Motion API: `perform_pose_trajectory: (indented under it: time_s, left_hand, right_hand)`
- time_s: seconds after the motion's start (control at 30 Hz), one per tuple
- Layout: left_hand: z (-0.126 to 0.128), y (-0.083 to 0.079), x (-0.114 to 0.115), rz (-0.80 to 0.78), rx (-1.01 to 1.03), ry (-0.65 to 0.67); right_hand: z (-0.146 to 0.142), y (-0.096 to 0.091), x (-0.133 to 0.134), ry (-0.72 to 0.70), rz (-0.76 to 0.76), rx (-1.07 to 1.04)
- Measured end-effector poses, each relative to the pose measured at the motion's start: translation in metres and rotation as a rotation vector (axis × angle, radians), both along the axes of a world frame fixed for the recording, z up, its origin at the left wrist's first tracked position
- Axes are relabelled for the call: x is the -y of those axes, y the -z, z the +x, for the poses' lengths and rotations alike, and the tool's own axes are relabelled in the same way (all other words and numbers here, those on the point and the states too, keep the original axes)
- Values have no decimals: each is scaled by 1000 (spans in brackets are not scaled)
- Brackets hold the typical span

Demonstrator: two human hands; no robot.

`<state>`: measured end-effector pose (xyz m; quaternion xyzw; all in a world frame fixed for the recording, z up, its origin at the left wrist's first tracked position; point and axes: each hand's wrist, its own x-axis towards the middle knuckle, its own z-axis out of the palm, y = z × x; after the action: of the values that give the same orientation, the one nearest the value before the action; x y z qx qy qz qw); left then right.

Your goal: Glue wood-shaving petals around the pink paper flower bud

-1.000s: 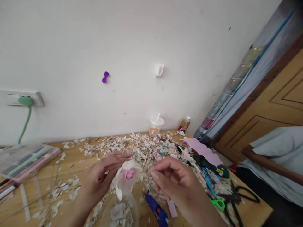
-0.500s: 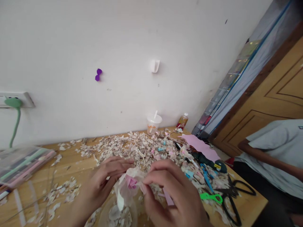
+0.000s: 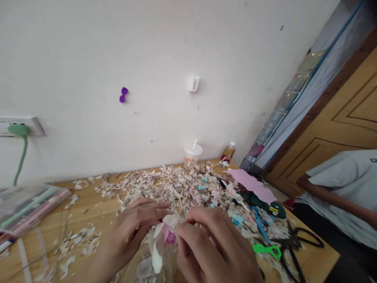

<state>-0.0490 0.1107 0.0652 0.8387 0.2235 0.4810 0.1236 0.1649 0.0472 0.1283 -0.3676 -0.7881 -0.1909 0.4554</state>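
Observation:
A paper-like flower [image 3: 168, 235] with a pink centre and whitish outer petals sits between my two hands. My right hand [image 3: 216, 245] pinches its right edge between thumb and fingers. From the left, my left hand [image 3: 135, 226] curls its fingers against the flower's upper left petals; the fingertips are partly hidden behind it. Under the flower stands a clear round tub [image 3: 147, 273] with pale petal pieces in it.
Pale scraps [image 3: 153, 184] cover the table's back and middle. To the right lie black scissors [image 3: 291, 243], a green plastic tool [image 3: 266, 250] and pink paper [image 3: 253, 184]. A lidded cup [image 3: 192, 157] and bottle [image 3: 228, 152] stand by the wall. A person [image 3: 344, 181] sits at right.
The flower has turned and shifted slightly right and down, its pink centre now facing more toward my right hand. My right fingers have closed in nearer to the centre.

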Motion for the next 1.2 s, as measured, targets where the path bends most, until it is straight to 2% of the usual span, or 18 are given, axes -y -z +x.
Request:
perform_pose_trajectory:
  time_s: [0.27, 0.4, 0.5, 0.6, 0.73, 0.9, 1.07, 1.2]
  left_hand:
    - [1, -6, 2, 32, 1, -13]
    - [1, -5, 3, 27, -26, 1]
    - [1, -4, 4, 43, -18, 10]
    - [1, -4, 4, 41, -27, 1]
    - [0, -3, 2, 41, -27, 4]
    - [0, -3, 0, 36, -34, 41]
    - [2, -5, 1, 27, -39, 49]
    - [3, -2, 2, -5, -31, 50]
  right_hand:
    - [0, 7, 4, 18, -109, -21]
    - [-2, 6, 1, 6, -85, -82]
    - [0, 4, -2, -37, -93, -36]
    - [3, 4, -2, -79, -170, 23]
    - [2, 4, -1, -92, -197, -142]
    - [0, 0, 3, -92, -224, -121]
    - [-4, 5, 5, -64, -194, -269]
    - [-2, 2, 3, -81, -200, -172]
